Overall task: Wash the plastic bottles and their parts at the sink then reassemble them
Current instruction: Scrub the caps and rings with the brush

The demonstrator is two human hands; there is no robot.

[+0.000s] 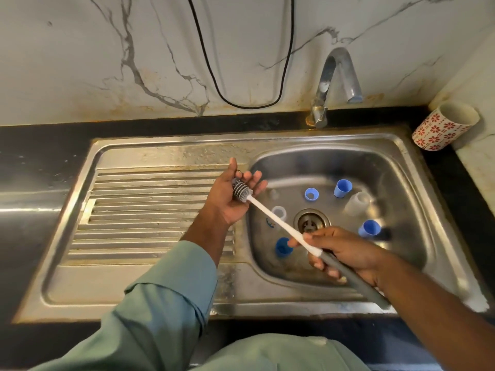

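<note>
While the bottle brush [281,226] is up in the air over the sink [417,199], nothing in the basin is actually being scrubbed yet, so my read is this is the getting-ready bit before the first part gets picked. Right hand [345,253] has its fingers curled round the grey handle at lower right of the frame, and the long white shaft runs diagonally from there up and left to the bristle head, which sits in the palm of the left hand [230,196]. That hand's fingers look loosely cupped around the bristles rather than squeezing hard, thumb sticking up. All the parts sit down in the basin around the drain [310,220]: a blue cap [283,247] right under the shaft near the lower left of the basin, a clear piece [278,212] just above it, another blue cap [311,194] and a blue cup-shaped piece [342,188] toward the top, a clear bottle body [357,203] to the right of the drain, and one more blue part [369,228] at the right. The key thing: the brush axis points away from the parts, head end over the basin's left edge, so the left hand is closest to the left-side pieces. I'd guess it lets go and grabs one. The tap [337,76] doesn't look like it's running.
</note>
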